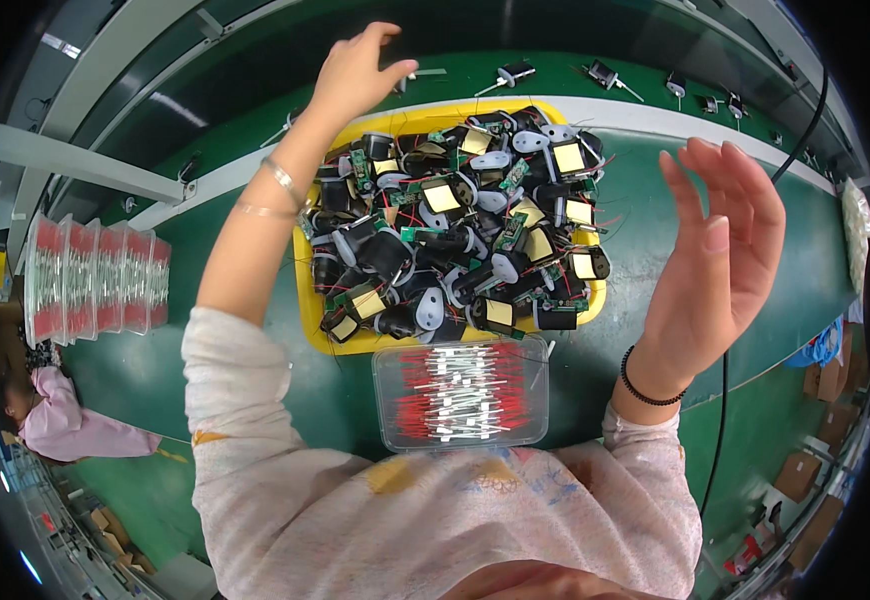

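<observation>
Left hand (355, 75) hovering at the belt (560, 85), right hand (720, 245) hanging empty beside a heaped yellow bin (307, 295)

Loosely curved, the left hand is keeping its thumb well apart from the forefinger, and nothing is showing between them. Just below that thumb a small part (401, 86) is lying; whether it is touching, I cannot tell. On the right, the fingers are standing long and slightly bent, gripping nothing.

Between the forearms, black-cased units (387, 255) are filling the bin in a tangled heap. Each is probably light but stiff, its smooth casing perhaps slippery, yet offering the surest hold. Thin wires (603, 222) and bare green circuit boards (510, 232) are looking fragile, likely snagging if pulled. Grey paddle-shaped pieces (430, 308) could be poor handles if they swivel.

Nearer the body, a clear plastic box (539, 400) of slim red-and-white pieces (465, 390) is resting on the green surface (340, 395). Farther left, clear containers (77, 335) are standing nested, near a co-worker in pink (70, 415).
</observation>
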Demonstrator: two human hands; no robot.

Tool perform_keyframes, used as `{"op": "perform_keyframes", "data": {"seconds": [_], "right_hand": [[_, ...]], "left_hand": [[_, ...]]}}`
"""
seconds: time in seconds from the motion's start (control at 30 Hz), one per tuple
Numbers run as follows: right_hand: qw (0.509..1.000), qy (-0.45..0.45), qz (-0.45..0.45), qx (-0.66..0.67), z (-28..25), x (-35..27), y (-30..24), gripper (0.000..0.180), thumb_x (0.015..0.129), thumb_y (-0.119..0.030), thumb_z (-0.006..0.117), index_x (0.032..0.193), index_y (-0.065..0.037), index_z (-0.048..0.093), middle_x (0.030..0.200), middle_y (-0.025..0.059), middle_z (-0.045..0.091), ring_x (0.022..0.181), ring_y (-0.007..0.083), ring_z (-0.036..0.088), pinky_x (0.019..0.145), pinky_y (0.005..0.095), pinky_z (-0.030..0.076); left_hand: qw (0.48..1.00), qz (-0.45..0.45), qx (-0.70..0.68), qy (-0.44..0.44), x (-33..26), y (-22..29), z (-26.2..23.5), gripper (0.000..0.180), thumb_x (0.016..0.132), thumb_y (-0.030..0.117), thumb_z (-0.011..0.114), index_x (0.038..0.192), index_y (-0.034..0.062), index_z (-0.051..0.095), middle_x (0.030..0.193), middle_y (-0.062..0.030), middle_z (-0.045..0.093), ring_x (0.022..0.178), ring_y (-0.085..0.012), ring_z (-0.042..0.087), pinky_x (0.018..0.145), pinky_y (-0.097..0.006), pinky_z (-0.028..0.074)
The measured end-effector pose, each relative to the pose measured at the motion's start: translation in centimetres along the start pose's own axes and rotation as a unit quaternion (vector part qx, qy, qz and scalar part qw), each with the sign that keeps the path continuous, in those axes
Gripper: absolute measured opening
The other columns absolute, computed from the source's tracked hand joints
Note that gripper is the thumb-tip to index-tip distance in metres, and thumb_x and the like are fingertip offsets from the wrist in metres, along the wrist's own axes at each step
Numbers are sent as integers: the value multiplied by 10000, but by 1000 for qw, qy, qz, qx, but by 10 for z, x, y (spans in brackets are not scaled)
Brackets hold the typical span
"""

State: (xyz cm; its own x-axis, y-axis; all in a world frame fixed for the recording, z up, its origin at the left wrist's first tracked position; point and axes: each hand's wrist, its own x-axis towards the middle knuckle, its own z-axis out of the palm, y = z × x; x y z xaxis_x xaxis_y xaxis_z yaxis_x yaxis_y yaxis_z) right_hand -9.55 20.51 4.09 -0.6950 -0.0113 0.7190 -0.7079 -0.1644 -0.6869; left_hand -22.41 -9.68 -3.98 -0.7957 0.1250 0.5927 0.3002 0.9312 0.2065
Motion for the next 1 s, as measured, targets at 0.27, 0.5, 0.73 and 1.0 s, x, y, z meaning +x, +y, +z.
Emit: {"op": "perform_keyframes", "data": {"seconds": [0.27,0.5,0.73,1.0], "right_hand": [[995,-98,-16,1,2,-14,-15,325,876,-127,455,1125,83,445,795,132,560,630,157,488,577,269,401],[889,-440,75,-106,15,-61,-31,144,690,-36,659,829,-24,624,720,81,627,581,204,602,574,288,497],[765,-562,30,-313,19,-127,-8,194,609,-28,571,802,-49,580,783,77,558,745,248,582,593,327,499],[773,-541,-19,-330,27,-124,-14,154,647,-65,537,800,-67,557,770,62,543,761,228,569,627,308,489]], "left_hand": [[947,130,-29,-292,-52,117,-62,325,660,156,692,930,72,532,920,-74,562,880,-292,530,756,-371,422],[974,100,-80,-186,-65,125,-84,217,735,99,503,907,-26,544,817,-209,579,783,-348,565,713,-402,457],[804,-172,-549,-150,-82,145,-118,244,892,154,433,1079,6,483,922,-49,558,724,-78,475,636,-212,428],[732,-114,-669,-66,-121,153,-132,584,732,284,715,1131,-26,420,1043,-171,586,817,-162,616,670,-260,514]]}}
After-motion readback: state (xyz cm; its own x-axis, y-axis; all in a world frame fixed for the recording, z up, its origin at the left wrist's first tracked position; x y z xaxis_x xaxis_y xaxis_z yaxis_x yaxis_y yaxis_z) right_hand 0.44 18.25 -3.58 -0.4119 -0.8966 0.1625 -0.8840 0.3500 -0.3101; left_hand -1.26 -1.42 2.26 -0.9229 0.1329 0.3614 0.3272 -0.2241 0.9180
